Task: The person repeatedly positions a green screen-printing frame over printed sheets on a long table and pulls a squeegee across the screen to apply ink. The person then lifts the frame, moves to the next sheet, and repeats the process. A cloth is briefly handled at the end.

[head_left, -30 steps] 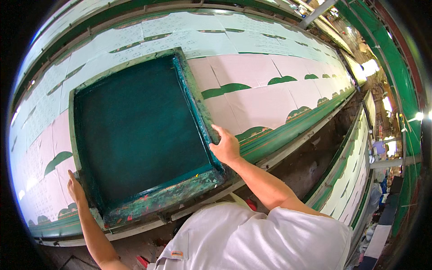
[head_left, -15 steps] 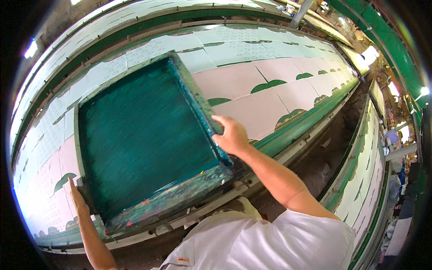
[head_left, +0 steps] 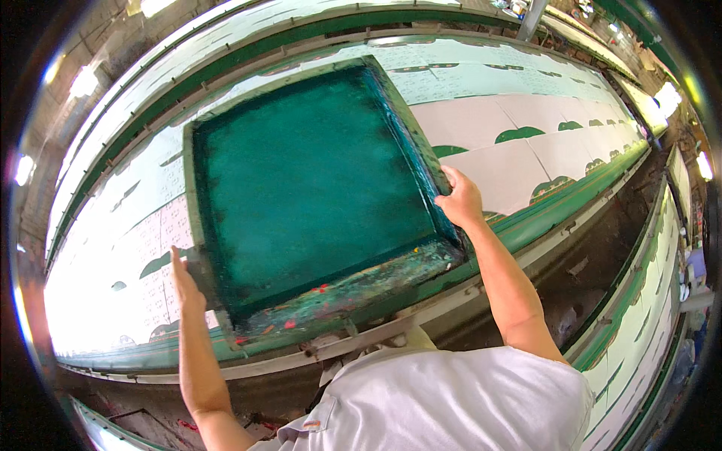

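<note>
A large square frame (head_left: 350, 292), walled on all sides and fitted with a dark green screen (head_left: 320, 180), was positioned over a long counter (head_left: 556, 213), near its front rail (head_left: 323, 352) and in front of the person's pale shirt (head_left: 466, 391). Its lower wall was spattered with red, yellow and white flecks, and its right wall was streaked with blue. That right wall was clasped near the lower corner by the right hand (head_left: 461, 198): the grip was closed on the frame, with the thumb laid across the wall and the forefinger set at its outer edge. The left hand (head_left: 187, 284) was placed upright beside the left wall, close to a blurred dark block (head_left: 200, 267); its fingers were stretched straight, and whether its grip was closed on anything could not be told. Around the frame, the counter was covered by pink sheets (head_left: 504, 177) printed with green mounds, and by paler sheets (head_left: 489, 79) farther back. To the right, another counter (head_left: 608, 325) was covered by similar printed sheets.
</note>
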`<state>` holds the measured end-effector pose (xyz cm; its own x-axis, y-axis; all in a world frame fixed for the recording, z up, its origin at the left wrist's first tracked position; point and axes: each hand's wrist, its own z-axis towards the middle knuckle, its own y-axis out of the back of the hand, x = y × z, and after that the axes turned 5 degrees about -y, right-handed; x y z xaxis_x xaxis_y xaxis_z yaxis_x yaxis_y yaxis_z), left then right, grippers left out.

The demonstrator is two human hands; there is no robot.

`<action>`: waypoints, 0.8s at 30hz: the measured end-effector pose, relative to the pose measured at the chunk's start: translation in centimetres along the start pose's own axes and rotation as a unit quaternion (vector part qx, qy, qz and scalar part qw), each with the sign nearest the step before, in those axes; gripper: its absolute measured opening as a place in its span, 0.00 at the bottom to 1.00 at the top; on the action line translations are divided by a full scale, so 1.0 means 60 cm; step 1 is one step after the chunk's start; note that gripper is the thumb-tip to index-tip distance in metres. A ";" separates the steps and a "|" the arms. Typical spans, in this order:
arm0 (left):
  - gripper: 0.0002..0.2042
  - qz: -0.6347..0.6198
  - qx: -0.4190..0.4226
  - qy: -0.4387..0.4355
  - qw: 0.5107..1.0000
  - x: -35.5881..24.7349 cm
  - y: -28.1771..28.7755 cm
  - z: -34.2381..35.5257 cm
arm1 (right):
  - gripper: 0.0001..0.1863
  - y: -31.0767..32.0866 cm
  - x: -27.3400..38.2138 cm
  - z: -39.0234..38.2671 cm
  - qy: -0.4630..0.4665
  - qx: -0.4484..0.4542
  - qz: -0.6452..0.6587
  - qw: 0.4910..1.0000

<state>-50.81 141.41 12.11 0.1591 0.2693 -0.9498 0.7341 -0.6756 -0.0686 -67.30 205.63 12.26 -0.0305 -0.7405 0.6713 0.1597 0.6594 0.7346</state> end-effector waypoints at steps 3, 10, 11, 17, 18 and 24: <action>0.36 -0.023 0.016 0.019 0.999 0.047 -0.103 -0.043 | 0.41 0.054 -0.086 0.043 -0.049 -0.005 -0.026 0.998; 0.33 -0.027 -0.025 -0.001 0.999 0.139 -0.272 -0.150 | 0.45 0.130 -0.257 0.106 -0.105 -0.003 -0.053 0.993; 0.33 -0.026 -0.018 -0.009 0.999 0.149 -0.284 -0.161 | 0.46 0.139 -0.274 0.112 -0.110 -0.002 -0.054 0.992; 0.31 -0.003 -0.055 -0.010 0.998 0.203 -0.338 -0.184 | 0.46 0.175 -0.340 0.137 -0.126 0.005 -0.032 0.992; 0.31 -0.003 -0.056 -0.015 0.998 0.209 -0.346 -0.186 | 0.46 0.180 -0.349 0.139 -0.141 0.010 -0.026 0.990; 0.30 0.001 -0.029 -0.027 0.999 0.229 -0.393 -0.205 | 0.45 0.206 -0.394 0.144 -0.119 -0.017 -0.026 0.992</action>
<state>-57.80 169.49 4.44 0.1256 0.2295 -0.9652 0.7714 -0.6343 -0.0504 -73.12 232.44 6.33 -0.2701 -0.7192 0.6401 0.1845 0.6139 0.7675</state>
